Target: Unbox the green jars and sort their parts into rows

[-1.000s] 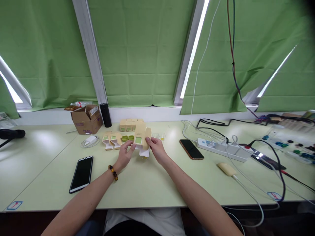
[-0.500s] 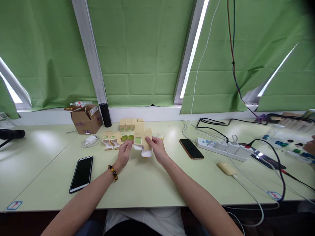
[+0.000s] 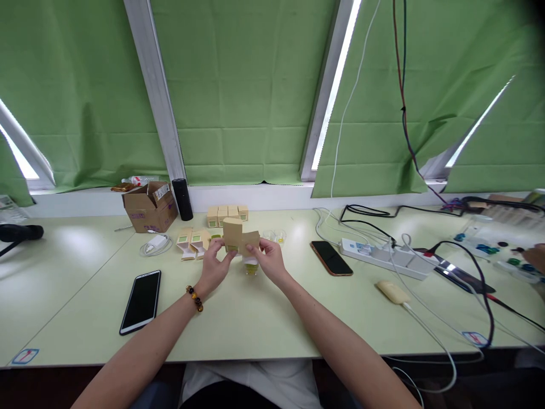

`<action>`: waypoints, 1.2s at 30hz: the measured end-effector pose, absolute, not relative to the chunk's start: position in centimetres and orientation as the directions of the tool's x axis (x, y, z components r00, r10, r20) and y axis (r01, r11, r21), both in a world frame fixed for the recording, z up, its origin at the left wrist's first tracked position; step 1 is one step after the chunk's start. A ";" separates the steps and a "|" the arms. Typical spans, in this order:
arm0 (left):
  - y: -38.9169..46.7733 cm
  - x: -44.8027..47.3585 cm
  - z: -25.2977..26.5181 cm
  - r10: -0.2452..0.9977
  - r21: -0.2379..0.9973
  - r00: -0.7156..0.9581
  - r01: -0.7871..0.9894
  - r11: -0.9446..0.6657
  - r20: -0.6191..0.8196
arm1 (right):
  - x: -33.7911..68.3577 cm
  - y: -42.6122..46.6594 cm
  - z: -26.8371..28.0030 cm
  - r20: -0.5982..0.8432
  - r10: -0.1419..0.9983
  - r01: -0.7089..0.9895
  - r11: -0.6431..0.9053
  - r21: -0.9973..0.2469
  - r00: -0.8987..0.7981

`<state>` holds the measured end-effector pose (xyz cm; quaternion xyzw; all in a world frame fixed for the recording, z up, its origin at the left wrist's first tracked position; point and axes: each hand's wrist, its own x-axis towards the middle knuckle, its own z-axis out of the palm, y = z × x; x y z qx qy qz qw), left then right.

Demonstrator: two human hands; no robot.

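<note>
A partly unfolded beige cardboard box (image 3: 233,229) is held up between both hands over the middle of the table. My left hand (image 3: 216,267) grips its left panel, thumb in front. At the right panel, my right hand (image 3: 269,260) pinches the card with thumb and fingers. Just below the card stands a small clear container with something yellow-green (image 3: 251,269) in it. Left of my left hand are two opened beige boxes (image 3: 192,243). A green piece (image 3: 217,232) shows partly behind the held card. Clear round pieces (image 3: 275,236) lie behind my right hand.
Several closed small boxes (image 3: 227,215) stand at the back, near a black cylinder (image 3: 182,199) and a brown carton (image 3: 150,207). A white phone (image 3: 141,301) lies left; a dark phone (image 3: 331,258), power strip (image 3: 385,258) and cables lie right.
The cardboard has been turned and lowered slightly, its panels bending. My left hand has shifted onto its left panel. The small container below the card shows more plainly now.
</note>
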<state>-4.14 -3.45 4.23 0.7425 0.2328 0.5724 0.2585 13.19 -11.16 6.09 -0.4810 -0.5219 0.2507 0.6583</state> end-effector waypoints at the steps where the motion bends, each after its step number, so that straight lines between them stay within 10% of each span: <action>1: -3.4 -4.3 4.5 0.610 0.613 0.217 0.061 -0.788 0.762 | 13.2 -11.4 6.2 0.502 0.807 0.247 0.441 -0.863 0.312; 8: -2.5 -6.2 4.8 0.390 0.342 0.215 0.229 -0.912 0.896 | 13.8 -11.5 5.5 0.687 0.658 0.488 0.511 -0.708 0.307; 22: -2.6 -6.6 3.8 0.399 0.315 0.304 0.288 -0.904 0.865 | 15.2 -9.8 4.0 0.568 0.697 0.500 0.336 -0.798 0.437; 26: -2.9 -5.7 4.7 0.542 0.516 0.144 0.184 -0.837 0.828 | 15.3 -9.6 3.8 0.558 0.692 0.488 0.328 -0.809 0.459; 30: -2.1 -5.4 6.0 0.865 0.872 0.133 0.008 -0.489 0.484 | 15.2 -9.6 3.8 0.551 0.692 0.479 0.327 -0.815 0.466; 36: -0.3 -7.9 9.1 0.954 0.975 0.204 -0.091 -0.204 0.219 | 15.2 -9.6 4.0 0.542 0.699 0.468 0.324 -0.822 0.467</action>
